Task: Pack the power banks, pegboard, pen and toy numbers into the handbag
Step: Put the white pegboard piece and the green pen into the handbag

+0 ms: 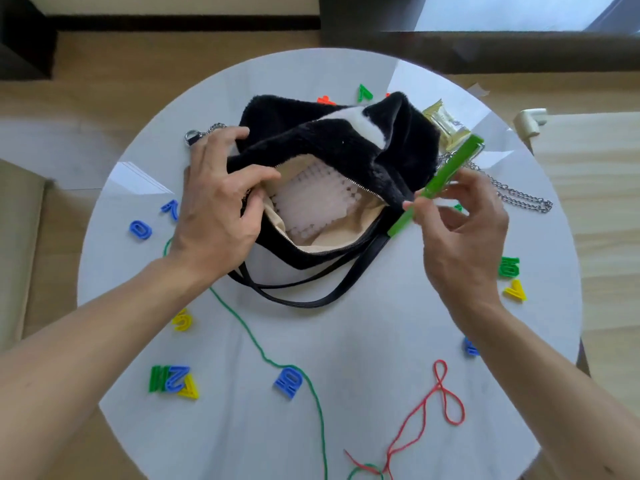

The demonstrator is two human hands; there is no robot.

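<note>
- On the left of the round table (pixel 242 427), toy numbers lie loose: two blue ones (pixel 140 229) near the far-left edge, a yellow one (pixel 181 319), and a green, blue and yellow cluster (pixel 173 378) nearer.
- The left hand (pixel 214 202) pinches the left rim of the handbag (pixel 311 143), fingers curled over the plush fabric, holding the mouth open. The bag looks soft and floppy, so its rim needs holding.
- Inside, one white pegboard (pixel 311 202) lies flat against the lining; it looks stiff and light. No power banks are visible.
- A blue number (pixel 289 379) sits near centre; one green (pixel 364 92) and one orange lie beyond the bag.
- The right hand (pixel 464 237) grips one green pen (pixel 440 181) between thumb and fingertips mid-shaft, just right of the bag's mouth. It looks rigid, light and smooth; a mid-shaft hold seems best.
- On the right: green, yellow and blue numbers; about a dozen in all.
</note>
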